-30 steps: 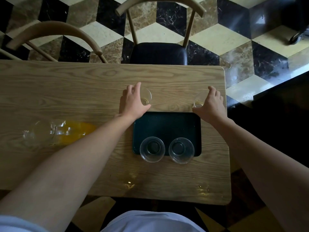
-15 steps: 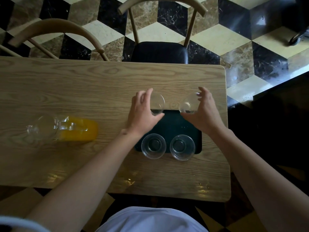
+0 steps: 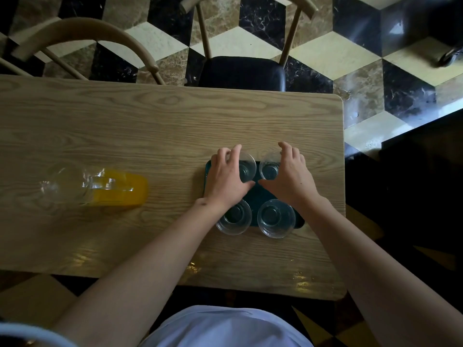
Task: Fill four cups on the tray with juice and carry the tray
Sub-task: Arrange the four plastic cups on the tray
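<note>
A dark green tray (image 3: 258,194) lies on the right part of the wooden table (image 3: 150,126). Two empty clear cups stand on its near edge, one on the left (image 3: 234,217) and one on the right (image 3: 275,217). My left hand (image 3: 226,177) grips a third clear cup (image 3: 246,167) over the tray's far left corner. My right hand (image 3: 290,175) grips a fourth clear cup (image 3: 269,169) over the far right part. A clear pitcher (image 3: 95,187) with orange juice stands to the left.
Two wooden chairs stand beyond the table's far edge, one with a black seat (image 3: 241,71) and one with a curved back (image 3: 82,41). The table's right edge (image 3: 343,171) is close to the tray. The floor has a cube-patterned tile.
Both hands have carried their cups from the bare table beyond the tray toward me and down onto the tray's far half. The near two cups stayed put.
</note>
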Tool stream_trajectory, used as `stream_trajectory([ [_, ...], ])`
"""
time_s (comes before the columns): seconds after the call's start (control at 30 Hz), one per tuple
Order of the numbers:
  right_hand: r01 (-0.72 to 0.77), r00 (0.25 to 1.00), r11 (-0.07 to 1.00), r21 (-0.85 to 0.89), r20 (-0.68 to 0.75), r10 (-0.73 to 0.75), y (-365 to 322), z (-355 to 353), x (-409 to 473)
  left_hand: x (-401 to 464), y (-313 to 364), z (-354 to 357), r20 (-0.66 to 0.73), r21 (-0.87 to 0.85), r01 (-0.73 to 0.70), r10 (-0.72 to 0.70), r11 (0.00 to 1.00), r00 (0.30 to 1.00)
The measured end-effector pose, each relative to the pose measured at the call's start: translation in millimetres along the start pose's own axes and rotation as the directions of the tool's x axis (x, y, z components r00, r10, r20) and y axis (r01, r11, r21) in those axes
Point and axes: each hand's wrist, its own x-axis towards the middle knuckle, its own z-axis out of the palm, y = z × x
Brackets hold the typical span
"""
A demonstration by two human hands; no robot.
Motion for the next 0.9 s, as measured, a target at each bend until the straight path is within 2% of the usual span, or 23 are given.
stream_trajectory([
  [0.63, -0.042, 0.999, 0.999, 0.027, 0.001, 0.042, 2.0, 2.9, 4.2, 7.4, 1.6, 1.4, -0.007, -0.042, -0.032, 0.032, 0.999, 0.999],
  [0.9, -0.063, 0.998, 0.996, 0.056, 0.013, 0.062, 3.4, 4.0, 3.7, 8.3, -1.3, -0.1, -0.011, -0.004, -0.071, 0.071, 0.997, 0.997],
])
